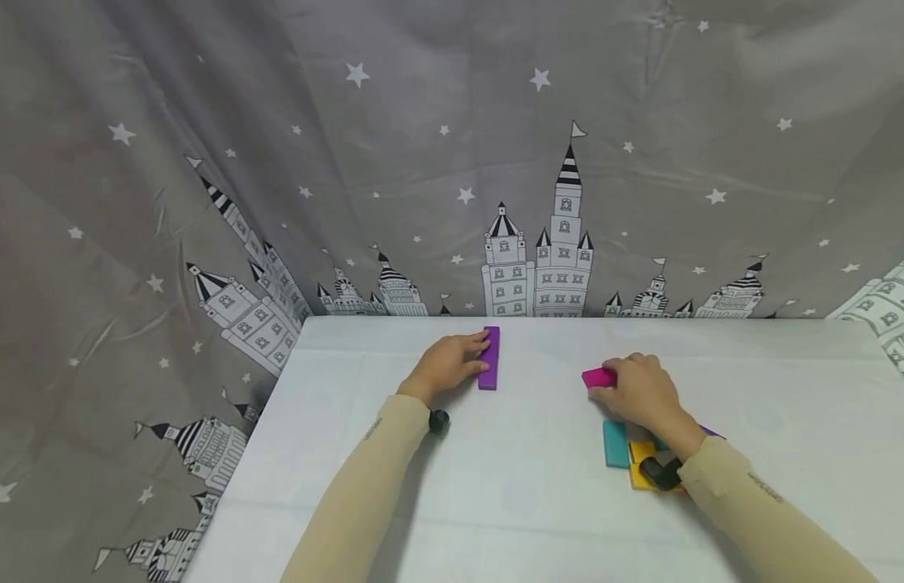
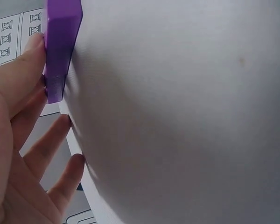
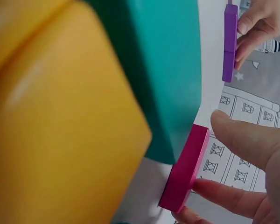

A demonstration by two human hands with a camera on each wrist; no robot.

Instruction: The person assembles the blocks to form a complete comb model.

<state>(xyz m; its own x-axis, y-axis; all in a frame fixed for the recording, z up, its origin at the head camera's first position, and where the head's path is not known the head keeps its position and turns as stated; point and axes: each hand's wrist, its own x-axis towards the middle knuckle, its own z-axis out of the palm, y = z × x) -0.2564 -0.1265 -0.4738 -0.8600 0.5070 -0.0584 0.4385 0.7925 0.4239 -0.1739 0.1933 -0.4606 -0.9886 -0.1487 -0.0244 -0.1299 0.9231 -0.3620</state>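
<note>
Two purple blocks (image 1: pixel 488 360) lie end to end in a line on the white table, a seam showing between them. My left hand (image 1: pixel 446 366) touches their left side with thumb and fingertips, the other fingers spread. In the left wrist view the thumb lies along one purple block (image 2: pixel 63 39). To the right, my right hand (image 1: pixel 641 393) pinches a magenta block (image 1: pixel 599 377) between thumb and fingers. The right wrist view shows the magenta block (image 3: pixel 184 170) with fingertips at its lower side and the thumb by its upper end.
Close to my right wrist lie a teal block (image 1: pixel 616 444) and yellow blocks (image 1: pixel 639 478). A purple block (image 1: pixel 712 432) and a green one are partly hidden under that arm. A grey curtain (image 1: pixel 415 105) with castles and stars hangs behind the white table (image 1: pixel 496 518).
</note>
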